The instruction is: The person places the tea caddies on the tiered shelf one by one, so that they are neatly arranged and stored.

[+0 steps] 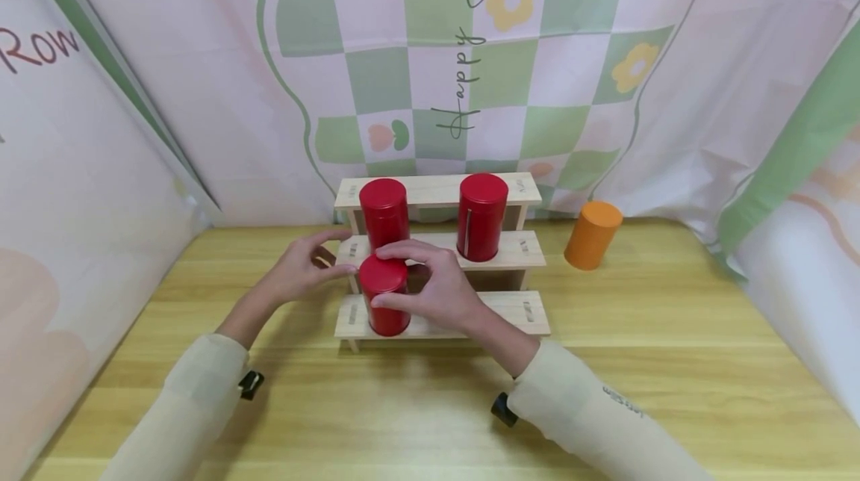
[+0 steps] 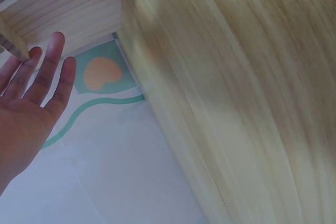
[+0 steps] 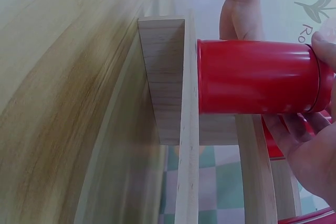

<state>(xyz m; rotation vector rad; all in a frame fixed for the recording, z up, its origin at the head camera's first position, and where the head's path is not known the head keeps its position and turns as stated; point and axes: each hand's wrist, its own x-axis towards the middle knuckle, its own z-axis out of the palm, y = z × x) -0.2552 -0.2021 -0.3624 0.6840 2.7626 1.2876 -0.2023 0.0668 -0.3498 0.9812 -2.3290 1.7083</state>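
Note:
A three-step wooden stand (image 1: 500, 305) bears the red tins. My right hand (image 1: 446, 290) grips a red tin (image 1: 387, 311) near its top, thumb on the near side and fingers on the far side. That tin (image 3: 252, 77) stands upright on the lowest step, toward the left end. My left hand (image 1: 298, 270) is at the stand's left end, its fingertips at the middle step's edge and its thumb close to the gripped tin. In the left wrist view the left hand's fingers (image 2: 47, 77) are extended against the wood.
On the middle step stand two more red tins, one at the left (image 1: 384, 216) and one at the right (image 1: 480, 223). An orange cylinder (image 1: 591, 238) stands on the wooden table (image 1: 430, 414), right of the stand. Behind hangs a patterned curtain (image 1: 443, 78).

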